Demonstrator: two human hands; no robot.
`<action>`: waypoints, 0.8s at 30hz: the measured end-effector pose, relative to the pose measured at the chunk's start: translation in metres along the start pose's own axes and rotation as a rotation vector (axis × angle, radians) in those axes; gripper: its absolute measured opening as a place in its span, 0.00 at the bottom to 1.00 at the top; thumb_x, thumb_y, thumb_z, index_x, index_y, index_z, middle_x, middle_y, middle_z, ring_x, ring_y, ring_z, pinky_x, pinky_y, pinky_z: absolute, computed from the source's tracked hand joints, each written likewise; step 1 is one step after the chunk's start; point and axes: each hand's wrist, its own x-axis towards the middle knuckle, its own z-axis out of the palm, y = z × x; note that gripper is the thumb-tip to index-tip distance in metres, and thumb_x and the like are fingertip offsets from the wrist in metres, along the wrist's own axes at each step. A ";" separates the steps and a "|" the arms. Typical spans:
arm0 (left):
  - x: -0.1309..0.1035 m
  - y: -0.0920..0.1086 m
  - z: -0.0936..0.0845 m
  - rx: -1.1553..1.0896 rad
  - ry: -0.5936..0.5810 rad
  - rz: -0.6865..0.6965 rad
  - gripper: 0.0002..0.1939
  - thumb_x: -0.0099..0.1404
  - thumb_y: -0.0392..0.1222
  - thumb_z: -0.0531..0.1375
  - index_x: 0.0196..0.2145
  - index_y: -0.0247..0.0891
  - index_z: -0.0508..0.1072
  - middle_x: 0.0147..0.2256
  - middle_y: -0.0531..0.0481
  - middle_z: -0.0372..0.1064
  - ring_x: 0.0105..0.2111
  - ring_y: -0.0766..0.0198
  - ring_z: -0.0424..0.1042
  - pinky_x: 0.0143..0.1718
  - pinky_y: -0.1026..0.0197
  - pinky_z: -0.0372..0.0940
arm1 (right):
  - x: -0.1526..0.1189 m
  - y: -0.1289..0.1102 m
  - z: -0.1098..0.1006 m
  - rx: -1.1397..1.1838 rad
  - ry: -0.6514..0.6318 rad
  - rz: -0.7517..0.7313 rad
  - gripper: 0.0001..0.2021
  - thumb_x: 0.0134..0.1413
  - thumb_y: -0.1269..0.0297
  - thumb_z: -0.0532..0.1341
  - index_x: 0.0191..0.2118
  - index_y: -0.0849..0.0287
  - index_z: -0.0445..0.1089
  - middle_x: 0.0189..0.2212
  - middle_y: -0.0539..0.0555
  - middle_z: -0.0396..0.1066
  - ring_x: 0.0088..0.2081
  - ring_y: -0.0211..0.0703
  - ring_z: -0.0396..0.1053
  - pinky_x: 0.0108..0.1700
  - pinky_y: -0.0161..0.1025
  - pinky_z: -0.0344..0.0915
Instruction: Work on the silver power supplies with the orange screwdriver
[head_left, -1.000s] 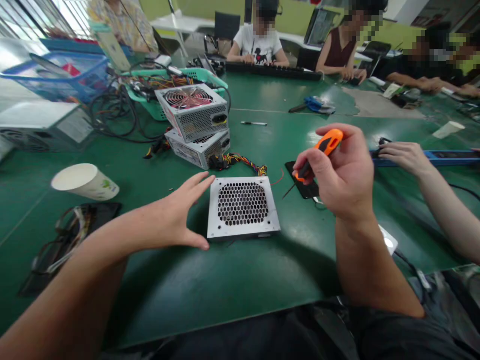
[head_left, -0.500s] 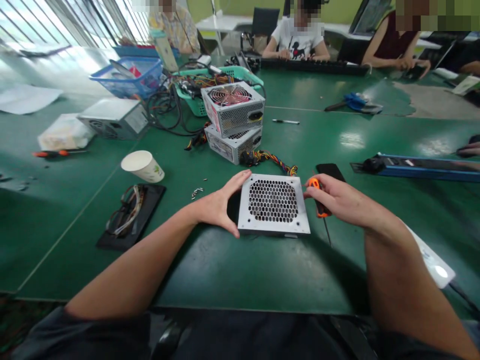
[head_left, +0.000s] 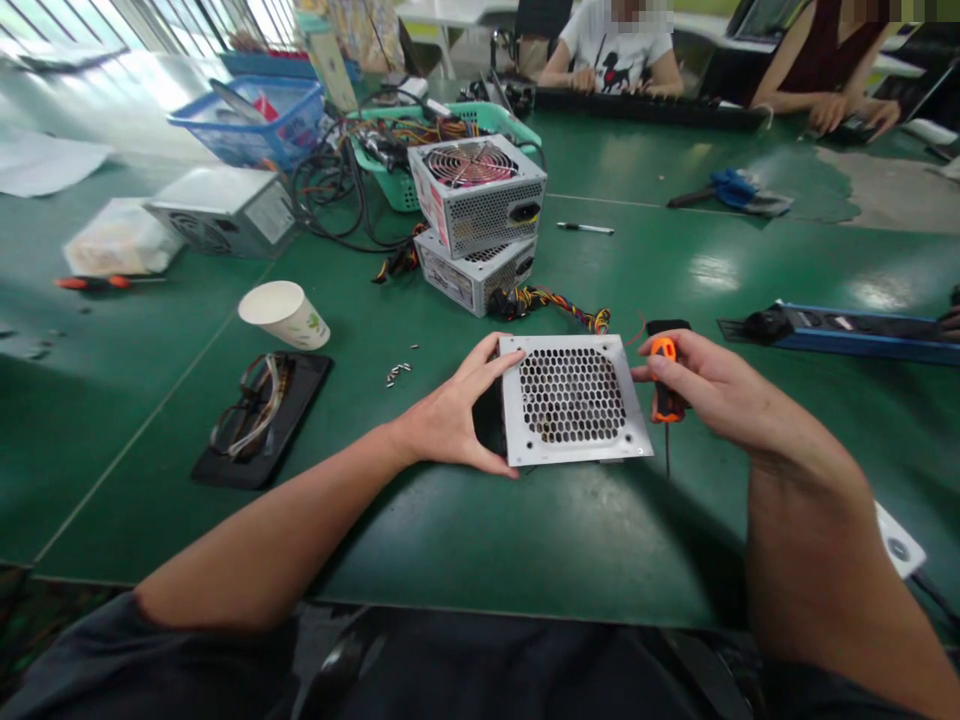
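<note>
A grey metal power supply [head_left: 574,400] with a honeycomb vent on top lies in front of me on the green table. My left hand [head_left: 465,415] grips its left side, thumb at the near corner and fingers over the far one. In my right hand [head_left: 697,385] is a screwdriver [head_left: 664,385] with an orange and black handle, its shaft pointing down and toward me. The right index finger reaches to the power supply's right edge. A bundle of coloured cables [head_left: 559,305] lies behind the power supply. Several small screws [head_left: 397,374] lie to the left.
Two stacked power supplies [head_left: 480,200] stand behind, before a teal basket [head_left: 382,165] of cables. At left are a paper cup [head_left: 285,315], glasses on a black case [head_left: 289,420] and another power supply [head_left: 225,215]. A blue-edged strip [head_left: 847,330] lies right. People sit across the table.
The view has tilted down and shifted slightly. The power supply has turned a little and its left edge has lifted or shifted within my left hand; the left index finger now rests on its top.
</note>
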 end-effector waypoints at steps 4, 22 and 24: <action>0.000 -0.001 -0.001 0.012 0.005 0.023 0.74 0.41 0.61 0.80 0.76 0.47 0.44 0.75 0.31 0.31 0.75 0.30 0.36 0.72 0.30 0.42 | -0.001 -0.002 -0.001 0.037 0.008 0.025 0.17 0.66 0.45 0.60 0.47 0.54 0.67 0.39 0.54 0.74 0.27 0.38 0.71 0.26 0.36 0.72; 0.001 -0.015 0.001 -0.121 0.003 -0.069 0.77 0.38 0.58 0.81 0.76 0.52 0.42 0.77 0.39 0.32 0.75 0.32 0.36 0.73 0.31 0.41 | -0.002 -0.004 -0.002 0.003 -0.042 0.005 0.19 0.67 0.44 0.58 0.46 0.55 0.66 0.41 0.56 0.74 0.28 0.38 0.71 0.28 0.38 0.71; 0.002 -0.017 0.002 -0.125 0.008 -0.061 0.78 0.37 0.58 0.81 0.76 0.52 0.41 0.76 0.39 0.34 0.75 0.32 0.36 0.73 0.31 0.40 | -0.002 -0.002 -0.002 0.000 -0.050 0.007 0.19 0.67 0.44 0.58 0.46 0.56 0.66 0.41 0.55 0.73 0.28 0.38 0.71 0.28 0.38 0.71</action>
